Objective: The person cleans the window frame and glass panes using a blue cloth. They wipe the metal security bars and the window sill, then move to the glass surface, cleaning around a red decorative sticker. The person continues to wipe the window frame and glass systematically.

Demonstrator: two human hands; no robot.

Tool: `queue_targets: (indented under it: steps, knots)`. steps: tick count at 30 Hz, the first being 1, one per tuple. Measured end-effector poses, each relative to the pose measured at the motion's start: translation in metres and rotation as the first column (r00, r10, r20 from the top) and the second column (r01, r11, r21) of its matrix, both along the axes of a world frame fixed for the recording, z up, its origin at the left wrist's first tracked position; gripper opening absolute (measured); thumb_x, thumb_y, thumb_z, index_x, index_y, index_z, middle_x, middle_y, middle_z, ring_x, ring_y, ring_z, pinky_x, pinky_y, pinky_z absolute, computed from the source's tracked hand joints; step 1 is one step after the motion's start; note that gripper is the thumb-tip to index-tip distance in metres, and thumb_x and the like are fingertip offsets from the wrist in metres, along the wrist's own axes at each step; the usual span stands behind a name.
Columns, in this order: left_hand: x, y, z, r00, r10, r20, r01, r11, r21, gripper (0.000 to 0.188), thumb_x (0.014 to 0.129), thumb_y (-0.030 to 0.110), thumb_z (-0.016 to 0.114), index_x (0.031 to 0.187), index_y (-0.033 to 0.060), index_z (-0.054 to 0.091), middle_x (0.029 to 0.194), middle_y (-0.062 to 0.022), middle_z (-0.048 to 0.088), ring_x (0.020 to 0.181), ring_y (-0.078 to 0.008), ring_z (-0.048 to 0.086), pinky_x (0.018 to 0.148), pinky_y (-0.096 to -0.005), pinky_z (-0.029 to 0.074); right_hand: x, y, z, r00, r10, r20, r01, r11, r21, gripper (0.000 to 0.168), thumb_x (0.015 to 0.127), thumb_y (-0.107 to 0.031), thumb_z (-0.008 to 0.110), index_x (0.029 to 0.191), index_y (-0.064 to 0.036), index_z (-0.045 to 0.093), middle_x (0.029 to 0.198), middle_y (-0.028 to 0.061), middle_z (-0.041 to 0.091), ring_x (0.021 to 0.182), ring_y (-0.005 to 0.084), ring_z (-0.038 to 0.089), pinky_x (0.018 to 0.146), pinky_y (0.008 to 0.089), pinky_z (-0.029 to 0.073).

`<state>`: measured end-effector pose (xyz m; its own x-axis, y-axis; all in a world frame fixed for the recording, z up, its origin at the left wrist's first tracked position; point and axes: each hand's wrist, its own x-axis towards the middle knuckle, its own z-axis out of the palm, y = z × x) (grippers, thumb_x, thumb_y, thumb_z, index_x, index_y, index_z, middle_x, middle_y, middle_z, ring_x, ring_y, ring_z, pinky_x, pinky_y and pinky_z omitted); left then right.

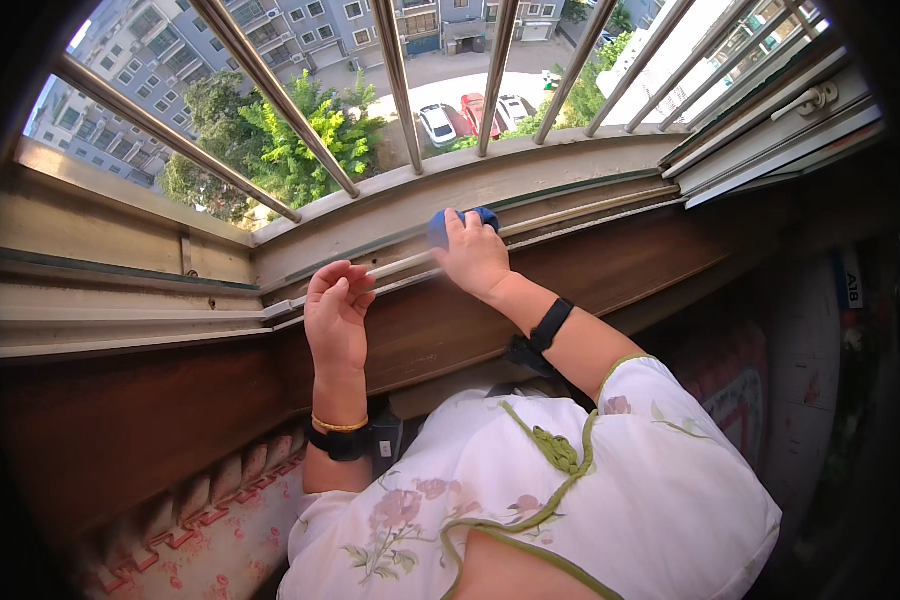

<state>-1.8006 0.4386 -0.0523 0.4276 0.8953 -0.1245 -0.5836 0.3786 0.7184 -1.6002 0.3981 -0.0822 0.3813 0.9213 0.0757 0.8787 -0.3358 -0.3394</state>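
Observation:
My right hand (474,251) presses a blue cloth (439,229) onto the window's lower frame, over the sliding track (592,214); its fingers are bent over the cloth. To its left, my left hand (340,307) is raised beside the track with curled fingers spread a little apart and nothing visible in them. Under both hands runs the brown window sill (555,277). A white joint of the window frame (279,308) lies just left of my left hand.
Upright metal bars (401,97) stand outside the opening, with parked cars and trees far below. At the right is a window sash (780,142) with a white handle (806,101). A floral-patterned cover (225,532) lies at the lower left.

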Motion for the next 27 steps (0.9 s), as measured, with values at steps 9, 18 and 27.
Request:
queue_targets:
  steps: [9,18,27]
  knots:
    - [-0.038,-0.005,0.004,0.998,0.049,-0.046,-0.048,0.999,0.013,0.018,0.083,0.005,0.045,0.099,0.0044,0.052,0.091,-0.0095,0.06,0.081,-0.0181,0.059,0.068,-0.0276,0.048,-0.056,0.032,-0.007,0.855,0.288,-0.43,-0.144,0.93,0.338,0.054,0.072,-0.032,0.064,0.114,-0.003,0.047,0.102,0.0179,0.052,0.089,0.034,0.054,0.079,0.0374,0.043]
    - [0.002,-0.008,-0.003,0.999,-0.033,-0.031,0.033,0.999,-0.002,0.018,0.083,0.005,0.045,0.099,0.0049,0.052,0.091,-0.0087,0.06,0.081,-0.0178,0.058,0.067,-0.0279,0.048,0.195,-0.077,0.019,0.843,-0.059,-0.535,0.428,0.676,0.6,0.045,0.073,-0.026,0.066,0.109,-0.002,0.051,0.096,0.0116,0.058,0.088,0.0215,0.056,0.078,0.0305,0.043]
    - [0.054,-0.02,0.007,0.993,-0.042,-0.106,0.039,0.999,-0.033,0.017,0.082,0.004,0.045,0.098,0.0045,0.052,0.09,-0.0081,0.06,0.081,-0.017,0.059,0.066,-0.0267,0.048,0.302,-0.124,0.034,0.773,-0.481,0.414,0.522,0.853,0.015,0.047,0.075,-0.042,0.058,0.108,-0.011,0.048,0.098,0.0147,0.056,0.089,0.0322,0.055,0.072,0.0429,0.046]
